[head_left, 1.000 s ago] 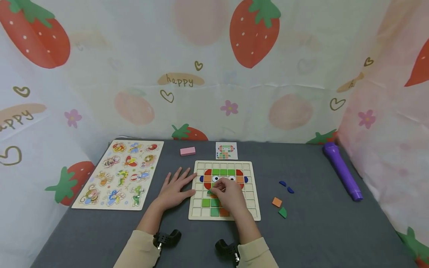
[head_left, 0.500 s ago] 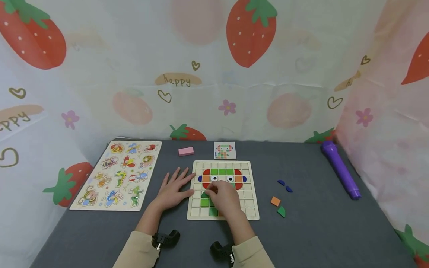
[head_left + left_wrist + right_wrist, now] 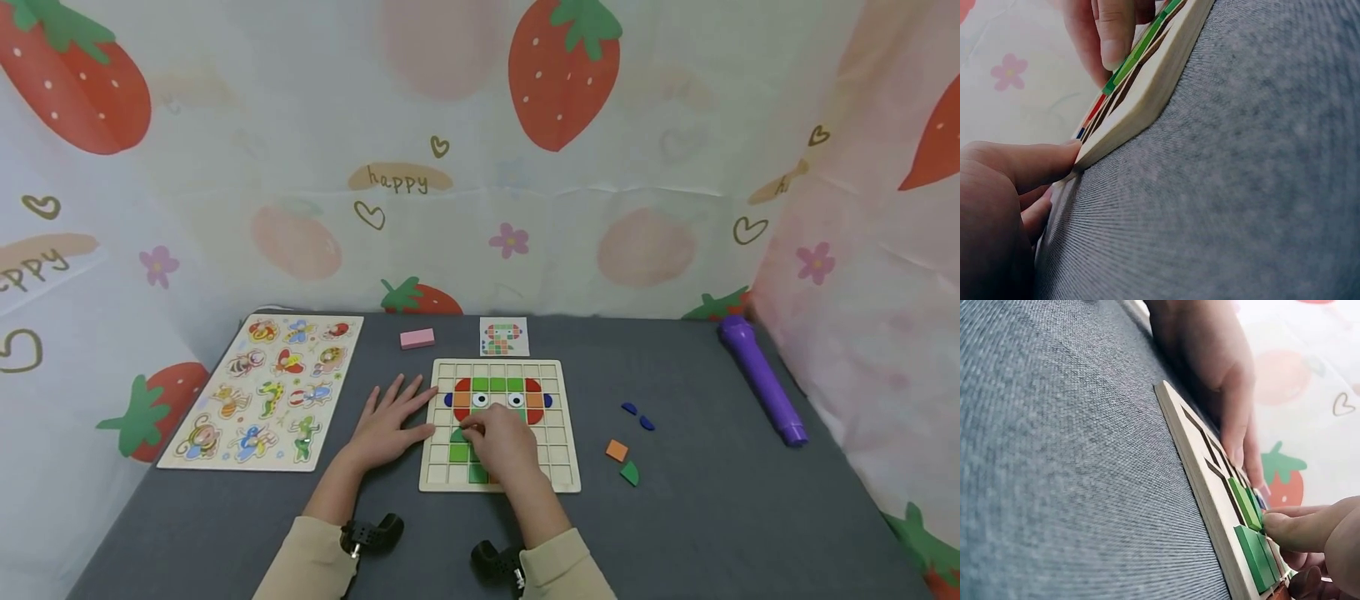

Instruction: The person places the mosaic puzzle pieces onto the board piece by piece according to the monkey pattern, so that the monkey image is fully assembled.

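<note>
In the head view, a pale wooden grid board [image 3: 558, 458] holds colored tiles arranged as a face, with red corners, orange squares, eye tiles and a green top row. My right hand [image 3: 504, 442] is over its middle, thumb and fingertips bent down at a small green tile [image 3: 457, 436] with a slanted or curved edge. In the right wrist view, the right thumb [image 3: 1291, 530] meets the green tiles' edge. My left hand [image 3: 386, 427] lies spread on the cloth, fingertips and thumb at the board's left edge. Part of the grid is hidden under the right hand.
Right of the board lie two blue pieces [image 3: 647, 423], an orange square [image 3: 617, 450] and a green quarter-round [image 3: 629, 473]. Behind it are a pattern card [image 3: 504, 337] and a pink block [image 3: 417, 338]. An insect picture board [image 3: 281, 392] lies left, a purple tube [image 3: 763, 383] far right.
My right hand has moved slightly left, bringing the green tile to a cell in the left part of the grid. The left hand stays in place.
</note>
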The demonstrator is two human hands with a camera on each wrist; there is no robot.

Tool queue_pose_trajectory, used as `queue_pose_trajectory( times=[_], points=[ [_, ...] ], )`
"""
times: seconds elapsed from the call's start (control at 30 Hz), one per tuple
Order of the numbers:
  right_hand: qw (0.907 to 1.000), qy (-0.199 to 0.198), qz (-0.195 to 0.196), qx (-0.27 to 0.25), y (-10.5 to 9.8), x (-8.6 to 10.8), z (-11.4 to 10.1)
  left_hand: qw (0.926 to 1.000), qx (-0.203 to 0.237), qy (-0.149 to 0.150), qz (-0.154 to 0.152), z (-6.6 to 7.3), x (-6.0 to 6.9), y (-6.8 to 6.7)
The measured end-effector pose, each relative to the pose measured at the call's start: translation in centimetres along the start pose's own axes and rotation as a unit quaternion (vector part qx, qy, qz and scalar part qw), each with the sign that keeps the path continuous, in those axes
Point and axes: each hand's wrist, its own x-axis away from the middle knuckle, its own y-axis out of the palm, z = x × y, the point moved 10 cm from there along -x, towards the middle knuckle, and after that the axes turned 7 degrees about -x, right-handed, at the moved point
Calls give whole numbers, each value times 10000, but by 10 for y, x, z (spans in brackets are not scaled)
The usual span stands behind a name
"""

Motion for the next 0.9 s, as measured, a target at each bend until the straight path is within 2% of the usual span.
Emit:
queue_pose_trajectory(
  times=[0.37,0.6,0.77,0.9],
  points=[
    [9999,-119,-76,36,-1,2,-4,10000,-34,-39,-34,0,-1,2],
    [9999,29,-6,130,-4,2,0,10000,-10,-32,-49,0,-1,1],
    [9990,-204,-208,343,3,0,-3,10000,-36,-40,-50,-1,0,1],
    [9989,-195,-227,362,3,0,-3,10000,-23,-35,-65,-1,-1,2]
  ],
)
